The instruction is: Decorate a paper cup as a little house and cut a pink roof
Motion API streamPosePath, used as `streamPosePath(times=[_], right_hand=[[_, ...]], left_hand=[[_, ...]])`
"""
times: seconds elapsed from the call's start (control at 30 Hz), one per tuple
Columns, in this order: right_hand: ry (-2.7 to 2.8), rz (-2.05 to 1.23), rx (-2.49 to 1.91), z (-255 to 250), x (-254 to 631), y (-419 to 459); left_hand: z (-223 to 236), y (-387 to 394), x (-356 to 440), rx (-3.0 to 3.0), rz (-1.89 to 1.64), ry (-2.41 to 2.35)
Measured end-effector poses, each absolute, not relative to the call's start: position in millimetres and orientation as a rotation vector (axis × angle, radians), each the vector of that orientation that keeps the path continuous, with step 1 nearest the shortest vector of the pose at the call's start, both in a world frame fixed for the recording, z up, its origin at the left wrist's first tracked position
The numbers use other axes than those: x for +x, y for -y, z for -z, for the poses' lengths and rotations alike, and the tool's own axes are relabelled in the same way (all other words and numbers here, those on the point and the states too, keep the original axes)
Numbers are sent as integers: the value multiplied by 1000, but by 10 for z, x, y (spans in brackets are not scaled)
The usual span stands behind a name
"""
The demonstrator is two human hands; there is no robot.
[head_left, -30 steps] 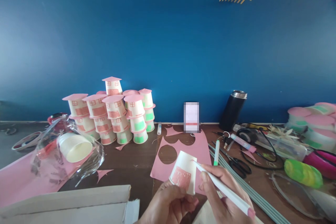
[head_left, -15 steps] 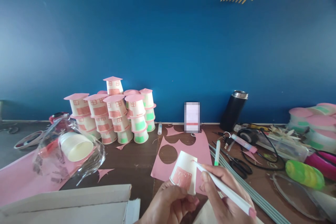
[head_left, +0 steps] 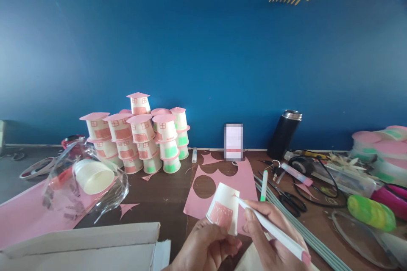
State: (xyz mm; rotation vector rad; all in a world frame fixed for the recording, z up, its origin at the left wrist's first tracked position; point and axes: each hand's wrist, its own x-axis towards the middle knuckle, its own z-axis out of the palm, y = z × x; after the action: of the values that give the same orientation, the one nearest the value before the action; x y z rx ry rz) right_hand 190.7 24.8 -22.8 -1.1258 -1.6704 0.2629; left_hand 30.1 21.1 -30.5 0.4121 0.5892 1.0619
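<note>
My left hand (head_left: 210, 243) grips a white paper cup (head_left: 225, 194) by its lower rim, the cup upside down and tilted. A pink coloured block is drawn on the cup's side, with a small pink mark near its upper right. My right hand (head_left: 270, 233) holds a white marker pen (head_left: 276, 230) with a pink end, its tip touching the cup by that mark. Beneath the cup lies a pink paper sheet (head_left: 203, 203) with round holes cut out. Stacked at the left are several paper cup houses (head_left: 140, 129) with pink paper roofs and drawn windows.
Right of my hands lie a green-tipped marker (head_left: 264, 185), black scissors (head_left: 291, 204), grey-green sticks (head_left: 313, 241) and a dark bottle (head_left: 284, 135). At the left are a plastic bag with cups (head_left: 93, 175) and a cardboard box (head_left: 79, 245). A blue partition (head_left: 206, 59) stands behind.
The small pink mark near the marker's tip looks slightly larger. Both hands keep almost the same place, and the whole view has shifted very slightly.
</note>
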Motion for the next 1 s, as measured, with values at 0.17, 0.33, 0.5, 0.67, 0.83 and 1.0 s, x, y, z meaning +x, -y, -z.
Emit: streamPosePath(times=[0.17,0.33,0.5,0.67,0.83,1.0], right_hand=[[1666,-285,-1126,232,1903,-243],[1683,-260,-1125,227,1910,-248],[1696,-270,-1117,237,1915,-251],[1702,-270,-1116,212,1901,-245],[1713,-267,-1127,198,1892,-239],[1716,-279,-1122,222,1903,-240]], left_hand=[[321,-212,305,409,-1070,-583],[335,-213,314,419,-1079,-584],[330,-210,308,444,-1081,-579],[344,-213,309,434,-1085,-572],[336,-208,317,427,-1101,-559],[324,-213,325,422,-1112,-562]])
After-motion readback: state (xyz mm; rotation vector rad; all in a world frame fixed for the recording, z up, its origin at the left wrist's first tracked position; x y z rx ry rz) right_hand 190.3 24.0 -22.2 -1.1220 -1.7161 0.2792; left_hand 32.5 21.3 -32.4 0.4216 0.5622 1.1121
